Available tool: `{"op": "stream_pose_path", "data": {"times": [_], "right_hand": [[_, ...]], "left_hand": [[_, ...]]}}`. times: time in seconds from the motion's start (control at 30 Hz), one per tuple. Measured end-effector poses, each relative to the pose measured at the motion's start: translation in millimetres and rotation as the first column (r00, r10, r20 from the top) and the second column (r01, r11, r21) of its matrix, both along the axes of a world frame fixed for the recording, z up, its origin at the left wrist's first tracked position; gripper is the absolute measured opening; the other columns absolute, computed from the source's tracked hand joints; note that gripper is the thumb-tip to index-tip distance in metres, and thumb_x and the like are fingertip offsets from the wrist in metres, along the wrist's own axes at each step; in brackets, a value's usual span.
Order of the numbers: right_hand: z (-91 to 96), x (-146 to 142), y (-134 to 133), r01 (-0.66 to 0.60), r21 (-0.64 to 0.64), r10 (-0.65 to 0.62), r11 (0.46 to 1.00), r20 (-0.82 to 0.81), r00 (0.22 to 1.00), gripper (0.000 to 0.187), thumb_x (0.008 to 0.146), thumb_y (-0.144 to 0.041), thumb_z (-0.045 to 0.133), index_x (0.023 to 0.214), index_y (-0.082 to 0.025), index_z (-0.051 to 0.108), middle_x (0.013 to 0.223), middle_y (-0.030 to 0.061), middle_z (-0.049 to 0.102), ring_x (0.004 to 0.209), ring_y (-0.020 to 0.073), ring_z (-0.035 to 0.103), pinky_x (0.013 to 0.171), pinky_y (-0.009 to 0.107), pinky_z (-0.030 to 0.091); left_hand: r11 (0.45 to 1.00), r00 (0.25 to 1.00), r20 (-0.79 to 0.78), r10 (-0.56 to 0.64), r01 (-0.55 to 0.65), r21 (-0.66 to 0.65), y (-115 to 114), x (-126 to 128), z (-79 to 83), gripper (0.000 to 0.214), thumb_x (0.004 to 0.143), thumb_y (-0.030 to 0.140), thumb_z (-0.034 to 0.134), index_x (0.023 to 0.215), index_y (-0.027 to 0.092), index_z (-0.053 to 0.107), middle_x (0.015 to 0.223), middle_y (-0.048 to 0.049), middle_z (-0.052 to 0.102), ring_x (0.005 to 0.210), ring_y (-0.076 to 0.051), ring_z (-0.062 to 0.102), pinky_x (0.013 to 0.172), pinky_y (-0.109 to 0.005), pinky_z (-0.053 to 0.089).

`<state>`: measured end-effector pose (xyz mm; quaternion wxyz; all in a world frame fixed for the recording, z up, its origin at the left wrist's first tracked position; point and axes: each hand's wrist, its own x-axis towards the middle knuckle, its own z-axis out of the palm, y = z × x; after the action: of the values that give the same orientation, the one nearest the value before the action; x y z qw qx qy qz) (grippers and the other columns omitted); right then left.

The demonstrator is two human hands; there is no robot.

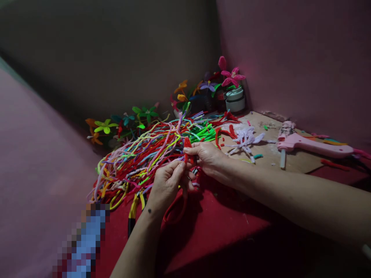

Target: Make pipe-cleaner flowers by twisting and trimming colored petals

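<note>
My left hand [168,181] and my right hand [207,156] meet over a red cloth, both pinching a short red pipe cleaner piece [187,148] bent into a narrow loop. The left fingers grip its lower end, the right thumb and forefinger its top. A red pair of scissors [176,210] lies under my left wrist, partly hidden. Just behind the hands spreads a big tangled heap of pipe cleaners [145,154] in many colours.
A pink glue gun [304,143] lies on a brown board [272,152] at the right, with lilac and red pipe cleaner scraps [245,139]. Finished pipe cleaner flowers [228,77] stand in the corner by white tape rolls [235,99]. Yellow-handled pliers [135,210] lie at the lower left.
</note>
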<state>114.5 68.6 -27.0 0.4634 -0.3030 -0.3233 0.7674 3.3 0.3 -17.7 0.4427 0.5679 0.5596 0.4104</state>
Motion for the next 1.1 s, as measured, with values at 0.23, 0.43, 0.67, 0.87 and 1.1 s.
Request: {"op": "stream_pose_path", "data": {"times": [0.23,0.43,0.67,0.87,1.1], "right_hand": [[-1.1,0.7,7.9,0.009,-0.090,-0.012,0.996,-0.028,1.000,0.018,0.067,-0.001,0.054,0.054,-0.013,0.049,0.045,-0.0023,0.047,0.040,0.0061,0.041,0.044,0.021,0.029],[-7.0,-1.2,14.1,-0.075,-0.216,0.050,0.974,-0.116,0.992,0.015,0.067,-0.003,0.051,0.057,-0.013,0.050,0.048,0.0000,0.048,0.046,0.0087,0.043,0.048,0.023,0.034],[-8.0,-3.4,12.1,-0.109,-0.240,0.082,0.965,-0.118,0.990,0.022,0.066,0.000,0.046,0.051,-0.015,0.044,0.042,-0.0021,0.043,0.041,0.0071,0.037,0.044,0.022,0.030],[-8.6,-4.4,11.4,-0.067,-0.187,0.045,0.980,-0.120,0.992,0.019,0.065,0.000,0.050,0.053,-0.014,0.048,0.044,-0.0025,0.047,0.043,0.0073,0.041,0.046,0.021,0.032],[-5.5,-3.3,2.4,-0.196,-0.185,0.170,0.963,-0.150,0.974,0.020,0.068,-0.001,0.049,0.051,-0.012,0.052,0.048,0.0006,0.052,0.046,0.0073,0.044,0.049,0.021,0.035]], "left_hand": [[0.991,0.999,-0.037,0.040,-0.035,0.128,2.4,-9.8,3.0,0.025,0.076,0.029,0.052,0.097,0.017,0.055,0.065,-0.0001,0.061,0.052,-0.012,0.057,0.046,-0.023,0.046],[0.906,0.984,-0.167,0.054,0.022,0.422,3.5,-11.0,-1.1,0.025,0.071,0.017,0.059,0.095,0.019,0.060,0.086,-0.0026,0.061,0.078,-0.013,0.058,0.072,-0.025,0.048],[0.715,0.879,-0.441,0.181,0.190,0.673,-0.4,-11.1,-2.0,0.011,0.074,0.016,0.057,0.076,0.022,0.067,0.089,-0.0031,0.062,0.085,-0.015,0.058,0.078,-0.027,0.047],[0.747,0.886,-0.452,0.104,0.231,0.624,-1.5,-8.9,-1.5,0.012,0.077,0.017,0.055,0.079,0.021,0.066,0.090,-0.0037,0.066,0.087,-0.017,0.060,0.081,-0.031,0.046],[0.728,0.894,-0.434,0.111,0.225,0.648,-1.5,-12.4,1.2,0.008,0.073,0.016,0.059,0.075,0.021,0.065,0.076,-0.0015,0.064,0.076,-0.015,0.058,0.073,-0.029,0.046]]}}
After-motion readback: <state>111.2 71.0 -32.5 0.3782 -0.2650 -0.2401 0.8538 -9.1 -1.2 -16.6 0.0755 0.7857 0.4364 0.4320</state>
